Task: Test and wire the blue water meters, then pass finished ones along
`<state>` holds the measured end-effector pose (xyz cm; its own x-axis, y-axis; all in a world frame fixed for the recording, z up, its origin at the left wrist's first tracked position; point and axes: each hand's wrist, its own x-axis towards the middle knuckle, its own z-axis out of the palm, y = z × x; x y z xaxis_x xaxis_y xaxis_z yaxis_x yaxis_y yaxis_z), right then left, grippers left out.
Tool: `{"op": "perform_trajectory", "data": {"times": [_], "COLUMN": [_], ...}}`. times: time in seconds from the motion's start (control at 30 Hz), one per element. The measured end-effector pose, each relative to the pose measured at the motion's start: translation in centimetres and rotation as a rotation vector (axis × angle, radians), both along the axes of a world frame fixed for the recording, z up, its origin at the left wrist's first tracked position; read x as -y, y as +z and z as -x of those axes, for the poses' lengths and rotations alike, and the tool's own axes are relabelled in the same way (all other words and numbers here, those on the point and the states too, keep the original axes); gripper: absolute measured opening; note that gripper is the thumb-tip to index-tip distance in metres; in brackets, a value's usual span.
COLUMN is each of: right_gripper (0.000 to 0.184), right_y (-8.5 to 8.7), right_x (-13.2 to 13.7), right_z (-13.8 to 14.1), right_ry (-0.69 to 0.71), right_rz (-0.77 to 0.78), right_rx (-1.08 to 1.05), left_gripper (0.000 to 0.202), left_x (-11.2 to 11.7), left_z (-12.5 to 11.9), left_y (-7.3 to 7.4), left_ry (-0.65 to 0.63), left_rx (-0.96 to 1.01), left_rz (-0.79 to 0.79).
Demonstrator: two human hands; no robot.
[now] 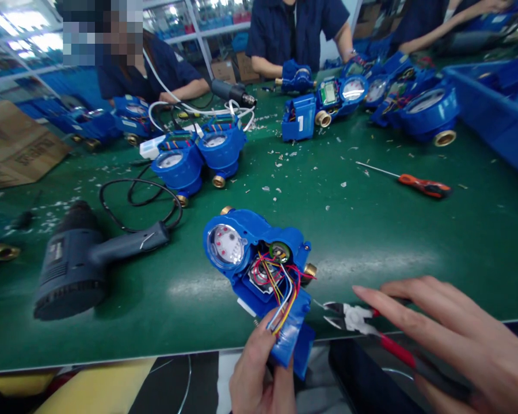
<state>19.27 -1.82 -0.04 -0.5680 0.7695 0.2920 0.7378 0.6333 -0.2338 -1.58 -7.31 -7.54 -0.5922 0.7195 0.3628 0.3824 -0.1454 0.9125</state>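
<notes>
A blue water meter (242, 276) with a round dial and brass fittings lies on the green table, its housing open. Red, yellow and white wires (280, 287) spill from it towards the near edge. My left hand (259, 368) is closed on a blue-wrapped block (291, 339) where these wires end, over the table's front edge. To the right, my right hand (449, 333) holds diagonal cutters (358, 319) with red and black handles. The cutter jaws stand apart, pointing left, a short way from the blue-wrapped block.
A heat gun (75, 264) lies at left with its black cable (138, 184). Several more meters (176, 167) stand farther back. An orange screwdriver (423, 185) lies at right, near a blue crate (496, 126). A cardboard box (17, 144) stands far left. Co-workers (291, 34) sit opposite.
</notes>
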Motion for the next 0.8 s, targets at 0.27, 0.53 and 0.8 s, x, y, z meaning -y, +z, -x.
{"op": "perform_trajectory", "data": {"times": [0.27,0.53,0.8], "right_gripper": [0.050,0.045,0.043], "right_y": [-0.7,-0.9,-0.4], "right_x": [-0.4,-0.6,-1.1], "right_z": [2.5,3.3,3.1], "right_ry": [0.024,0.008,0.172], "right_rz": [-0.029,0.004,0.145], "right_rx": [-0.040,-0.082,-0.195], "left_gripper": [0.019,0.038,0.036], "left_x": [-0.1,-0.1,-0.4], "left_z": [0.4,0.6,0.8], "left_y": [-0.2,-0.3,-0.1], "left_ry": [-0.028,-0.084,-0.142], "left_rx": [-0.053,-0.150,-0.140], "left_rz": [-0.043,-0.072,-0.094]}}
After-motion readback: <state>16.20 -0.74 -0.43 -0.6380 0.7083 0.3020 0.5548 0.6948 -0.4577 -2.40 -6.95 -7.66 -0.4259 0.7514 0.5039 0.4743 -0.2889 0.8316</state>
